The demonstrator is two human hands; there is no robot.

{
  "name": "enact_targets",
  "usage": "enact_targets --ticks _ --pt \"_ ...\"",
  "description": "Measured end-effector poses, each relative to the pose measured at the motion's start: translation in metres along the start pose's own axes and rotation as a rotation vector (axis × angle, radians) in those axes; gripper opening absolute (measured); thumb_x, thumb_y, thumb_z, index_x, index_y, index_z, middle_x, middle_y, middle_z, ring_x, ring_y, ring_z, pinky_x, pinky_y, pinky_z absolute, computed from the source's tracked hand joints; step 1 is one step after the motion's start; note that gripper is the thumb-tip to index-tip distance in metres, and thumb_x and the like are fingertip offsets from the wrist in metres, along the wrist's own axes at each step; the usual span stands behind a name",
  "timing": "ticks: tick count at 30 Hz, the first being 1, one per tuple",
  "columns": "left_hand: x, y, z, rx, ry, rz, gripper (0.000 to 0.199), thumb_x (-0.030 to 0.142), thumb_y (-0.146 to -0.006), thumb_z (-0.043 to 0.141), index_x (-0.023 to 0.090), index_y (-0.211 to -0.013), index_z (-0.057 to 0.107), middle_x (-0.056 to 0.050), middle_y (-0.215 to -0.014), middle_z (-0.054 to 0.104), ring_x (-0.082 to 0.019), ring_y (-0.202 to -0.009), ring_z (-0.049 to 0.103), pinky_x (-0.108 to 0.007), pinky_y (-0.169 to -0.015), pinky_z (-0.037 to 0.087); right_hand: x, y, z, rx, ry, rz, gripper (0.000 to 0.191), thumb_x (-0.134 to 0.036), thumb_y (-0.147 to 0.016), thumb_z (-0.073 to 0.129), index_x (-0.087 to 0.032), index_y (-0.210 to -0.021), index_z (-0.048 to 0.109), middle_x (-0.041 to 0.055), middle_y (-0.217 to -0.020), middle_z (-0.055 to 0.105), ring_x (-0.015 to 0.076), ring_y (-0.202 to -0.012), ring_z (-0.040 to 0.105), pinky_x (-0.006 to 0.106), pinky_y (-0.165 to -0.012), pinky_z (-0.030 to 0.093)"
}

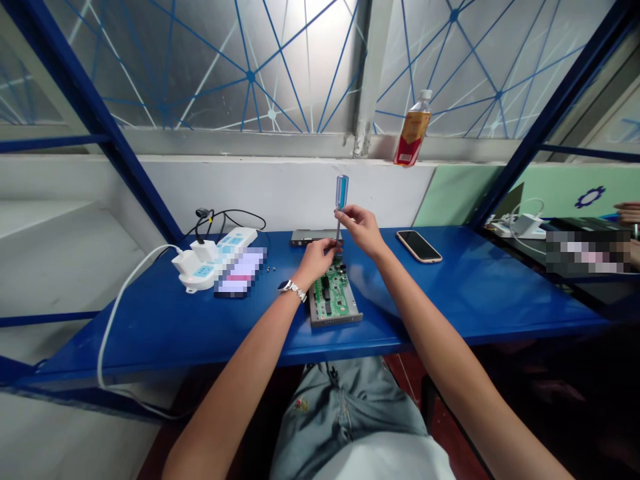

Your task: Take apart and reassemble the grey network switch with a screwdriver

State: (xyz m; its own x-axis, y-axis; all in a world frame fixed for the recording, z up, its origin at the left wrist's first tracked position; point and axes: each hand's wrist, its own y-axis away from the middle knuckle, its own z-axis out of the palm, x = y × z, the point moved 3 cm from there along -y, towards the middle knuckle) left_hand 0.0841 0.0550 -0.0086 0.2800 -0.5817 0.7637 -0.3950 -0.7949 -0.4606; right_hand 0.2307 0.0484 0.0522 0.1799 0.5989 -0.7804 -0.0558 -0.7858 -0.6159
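On the blue table lies an open metal case with a green circuit board [339, 293] in it. My right hand [361, 229] grips an upright screwdriver [342, 192] just below its blue, clear handle, with the shaft pointing down to the far end of the board. My left hand [319, 259] is at the board's far left side, fingers closed near the screwdriver's lower shaft; whether they pinch the shaft or something small is hidden. Behind the hands sits a flat grey cover [313, 235]. A few tiny screws [271, 269] lie to the left.
On the left of the blue table [280, 333] are a white power strip [235, 241] with cables and a blurred phone [242, 272]. A second phone [419, 246] lies to the right. A drink bottle [413, 130] stands on the ledge. Another person's hand [628, 213] shows far right.
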Motion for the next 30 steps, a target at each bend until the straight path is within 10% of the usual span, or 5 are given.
enact_targets --ticks 8,16,25,30 --pt "0.005 0.001 -0.001 0.019 -0.051 -0.01 0.021 0.013 -0.09 0.059 0.017 -0.098 0.077 -0.008 -0.101 0.081 -0.024 -0.099 0.076 -0.035 -0.093 0.056 -0.003 0.004 0.006 0.228 0.088 -0.048 0.04 -0.051 -0.078 0.081 -0.023 -0.079 0.051 -0.0018 -0.075 0.059 0.0133 -0.066 0.054 0.029 -0.065 0.046" --pt "0.003 0.001 0.0 -0.007 -0.041 0.01 0.023 0.015 -0.094 0.056 0.018 -0.102 0.077 -0.007 -0.1 0.081 -0.023 -0.098 0.076 -0.034 -0.094 0.055 -0.008 0.005 0.003 -0.069 0.068 0.005 0.046 -0.065 -0.089 0.061 -0.02 -0.089 0.071 0.005 -0.087 0.072 0.0203 -0.082 0.064 0.031 -0.071 0.049" --pt "0.006 0.002 -0.001 0.001 -0.099 0.026 0.022 0.014 -0.092 0.058 0.017 -0.101 0.078 -0.008 -0.101 0.081 -0.024 -0.096 0.076 -0.034 -0.092 0.055 -0.014 0.016 0.009 0.301 0.359 -0.061 0.045 -0.062 -0.086 0.068 -0.021 -0.07 0.068 0.002 -0.067 0.063 0.0184 -0.065 0.059 0.032 -0.069 0.046" --pt "0.006 0.003 0.0 0.008 -0.127 0.022 0.02 0.017 -0.092 0.061 0.018 -0.103 0.077 -0.009 -0.103 0.081 -0.025 -0.098 0.075 -0.035 -0.092 0.055 -0.016 0.018 0.012 0.302 0.374 -0.03 0.043 -0.061 -0.088 0.065 -0.022 -0.073 0.068 0.0022 -0.066 0.066 0.0173 -0.059 0.058 0.031 -0.063 0.047"
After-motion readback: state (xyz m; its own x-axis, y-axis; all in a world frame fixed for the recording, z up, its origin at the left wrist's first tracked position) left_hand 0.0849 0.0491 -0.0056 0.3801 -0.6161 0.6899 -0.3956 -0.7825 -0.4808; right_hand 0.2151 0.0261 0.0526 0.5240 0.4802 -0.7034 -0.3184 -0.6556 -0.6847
